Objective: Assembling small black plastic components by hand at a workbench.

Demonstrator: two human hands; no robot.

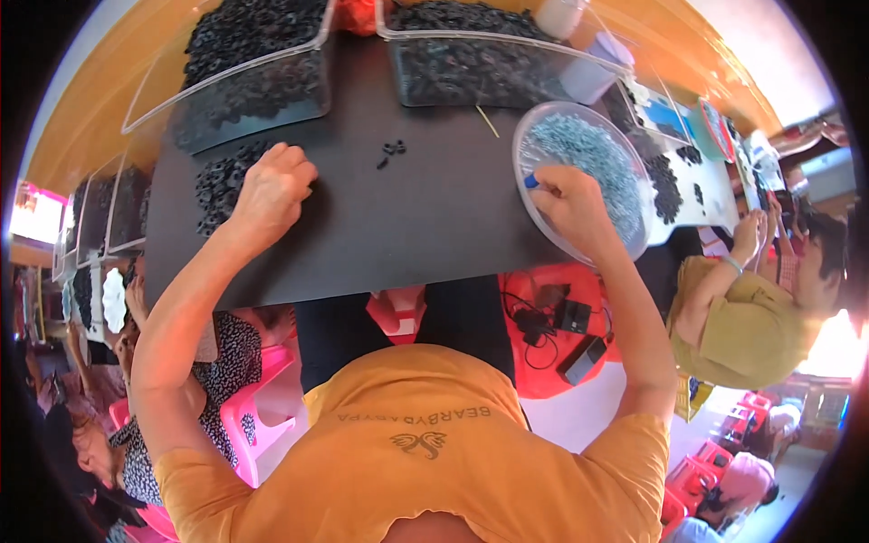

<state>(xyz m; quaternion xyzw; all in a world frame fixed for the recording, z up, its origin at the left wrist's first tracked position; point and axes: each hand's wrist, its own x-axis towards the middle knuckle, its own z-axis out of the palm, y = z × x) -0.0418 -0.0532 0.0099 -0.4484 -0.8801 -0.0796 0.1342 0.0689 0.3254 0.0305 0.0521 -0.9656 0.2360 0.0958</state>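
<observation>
My left hand [273, 192] is closed above the dark table, just right of a heap of small black ring-like parts [220, 190]. Its fingertips are turned away, so whatever they may hold is hidden. At the right, my right hand [572, 206] reaches over the near left rim of a round clear plastic bowl [519, 163]. Its fingers are pinched on a small blue piece [531, 182], mostly covered by the hand. Many tiny silvery-blue metal pieces [593, 149] fill the bowl. A few loose black parts [391, 149] lie on the table between my hands.
Clear bins of black parts, one far left [258, 127] and one far right [471, 95], line the table's back. A thin stick [488, 121] lies left of the bowl. A red stool [552, 380] holds black adapters and cables. Other people sit on both sides.
</observation>
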